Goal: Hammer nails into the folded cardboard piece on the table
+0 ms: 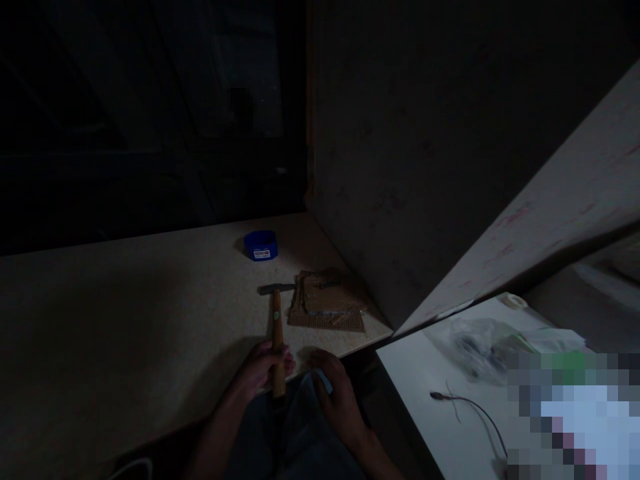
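Observation:
My left hand (pixel 265 365) is wrapped round the wooden handle of a hammer (pixel 277 320). The dark metal head points away from me, its thin end close to the pieces of torn cardboard (pixel 330 300). At the table's front edge, my right hand (pixel 337 387) has its fingers closed around a grey-blue cloth (pixel 313 413), with a lighter blue edge showing between thumb and fingers. Behind the hammer, a blue plastic container (pixel 261 247) with a white label stands on the tabletop.
The pale table (pixel 125 313) reaches a dark window at the back and a patterned wall (pixel 390 173) at right. Beyond a gap, a white surface (pixel 405 373) carries a clear plastic bag (pixel 470 347), a dark cable (pixel 470 400) and a tape roll (pixel 514 301). The lower right corner is pixelated.

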`<state>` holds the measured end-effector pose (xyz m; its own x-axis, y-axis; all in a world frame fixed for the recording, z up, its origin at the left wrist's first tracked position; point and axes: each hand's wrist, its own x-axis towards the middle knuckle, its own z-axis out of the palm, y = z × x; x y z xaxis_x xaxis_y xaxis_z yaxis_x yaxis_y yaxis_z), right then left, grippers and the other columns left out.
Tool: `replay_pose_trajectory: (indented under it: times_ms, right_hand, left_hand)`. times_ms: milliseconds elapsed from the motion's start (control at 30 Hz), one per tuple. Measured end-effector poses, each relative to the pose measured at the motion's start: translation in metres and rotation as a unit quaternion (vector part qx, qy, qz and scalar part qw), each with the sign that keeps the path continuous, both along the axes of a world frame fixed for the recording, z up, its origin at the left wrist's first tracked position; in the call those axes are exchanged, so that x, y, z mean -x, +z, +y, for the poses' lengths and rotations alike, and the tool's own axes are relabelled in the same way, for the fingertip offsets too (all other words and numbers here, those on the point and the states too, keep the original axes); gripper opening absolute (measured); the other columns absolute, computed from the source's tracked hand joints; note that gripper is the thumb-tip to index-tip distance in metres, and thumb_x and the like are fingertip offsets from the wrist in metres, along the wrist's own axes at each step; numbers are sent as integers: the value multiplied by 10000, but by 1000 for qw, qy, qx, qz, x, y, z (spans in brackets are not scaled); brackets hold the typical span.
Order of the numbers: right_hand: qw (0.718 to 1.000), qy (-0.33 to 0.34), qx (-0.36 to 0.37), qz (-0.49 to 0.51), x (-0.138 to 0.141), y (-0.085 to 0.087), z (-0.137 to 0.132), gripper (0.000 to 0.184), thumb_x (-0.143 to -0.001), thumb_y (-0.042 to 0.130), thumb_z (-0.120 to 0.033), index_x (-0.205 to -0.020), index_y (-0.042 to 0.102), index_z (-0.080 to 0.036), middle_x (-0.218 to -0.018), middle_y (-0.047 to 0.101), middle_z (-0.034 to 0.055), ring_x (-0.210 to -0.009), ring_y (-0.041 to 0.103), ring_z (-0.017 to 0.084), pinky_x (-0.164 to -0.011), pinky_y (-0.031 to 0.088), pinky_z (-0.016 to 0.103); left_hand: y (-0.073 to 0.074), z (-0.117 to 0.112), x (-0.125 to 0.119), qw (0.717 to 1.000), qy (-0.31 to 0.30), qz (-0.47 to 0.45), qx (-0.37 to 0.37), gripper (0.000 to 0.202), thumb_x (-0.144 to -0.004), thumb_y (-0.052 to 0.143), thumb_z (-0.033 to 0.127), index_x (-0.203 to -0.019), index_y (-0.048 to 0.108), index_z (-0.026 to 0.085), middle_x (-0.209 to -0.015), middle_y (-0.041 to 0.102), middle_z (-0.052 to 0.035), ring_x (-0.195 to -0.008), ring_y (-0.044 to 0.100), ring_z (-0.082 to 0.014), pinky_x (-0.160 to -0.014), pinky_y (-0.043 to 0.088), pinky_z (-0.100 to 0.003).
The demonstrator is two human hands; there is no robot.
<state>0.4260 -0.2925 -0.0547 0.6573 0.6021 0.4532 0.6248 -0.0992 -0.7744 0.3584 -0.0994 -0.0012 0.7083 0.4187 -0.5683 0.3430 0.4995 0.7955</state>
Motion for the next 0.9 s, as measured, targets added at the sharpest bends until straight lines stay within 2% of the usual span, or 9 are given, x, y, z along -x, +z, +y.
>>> replay_pose_trajectory:
  times_ms: [200,300,433,533,600,667,733,800,900]
  right_hand:
    - [1000,15,15,-21,2,2,-2,325,-955,510,-168,-1238,644,-255,-1251,688,91,-1218,611,240,-1060,499,458]
    - [999,32,9,-30,6,1,-8,362,-953,489,-146,-1265,620,-275,-1248,689,80,-1224,606,240,-1097,452,492]
    - [999,40,-16,-1,21,-14,-19,321,-944,446,-135,-1174,635,-255,-1138,710,94,-1100,660,229,-934,559,396]
    - [997,77,-1,6,37,-43,-22,332,-899,412,-122,-1092,653,-242,-998,734,87,-935,697,221,-799,585,342]
    - [991,115,70,-10,47,-68,-18,325,-829,428,-94,-949,694,-237,-890,752,77,-826,712,227,-736,585,325]
    - [971,142,182,-67,54,-90,-12,238,-757,492,-89,-757,688,-223,-727,739,73,-670,697,247,-668,572,339]
    - [944,152,270,-115,57,-104,-4,174,-702,541,-85,-651,658,-203,-661,725,88,-610,683,269,-653,557,365]
    - [931,149,310,-127,56,-108,3,137,-683,578,-95,-624,653,-194,-666,732,97,-626,691,281,-676,546,372]
    - [934,142,315,-85,47,-101,16,104,-688,626,-128,-643,687,-198,-697,756,83,-650,713,271,-654,529,331]
  left_hand:
    - [0,-1,-1,999,-14,13,-46,464,-544,889,365,-809,569,160,-646,661,-24,-588,666,-200,-618,555,-332]
    - [0,-1,1,980,-17,39,-195,513,-599,843,444,-920,536,188,-692,669,-18,-627,676,-226,-584,511,-302]
    - [8,-2,7,882,-100,144,-437,369,-818,651,418,-1059,543,160,-847,725,-123,-796,708,-275,-635,459,-291]
    - [15,-7,9,809,-165,219,-520,352,-914,514,395,-1155,549,141,-926,734,-175,-852,711,-297,-670,433,-309]
    - [20,-12,7,779,-193,246,-543,366,-934,477,390,-1190,557,141,-957,737,-183,-872,711,-297,-681,423,-309]
    - [24,-14,5,761,-210,265,-554,369,-943,458,383,-1191,578,138,-955,738,-187,-859,712,-298,-676,418,-311]
    - [27,-15,4,757,-210,266,-559,372,-944,456,398,-1152,618,135,-912,739,-186,-828,709,-305,-671,418,-317]
    - [25,-18,11,767,-186,259,-557,399,-929,486,445,-1139,648,148,-840,735,-168,-801,702,-312,-675,427,-322]
    - [5,-37,34,802,-108,204,-550,472,-888,547,517,-1236,640,212,-795,731,-137,-780,695,-321,-700,456,-345]
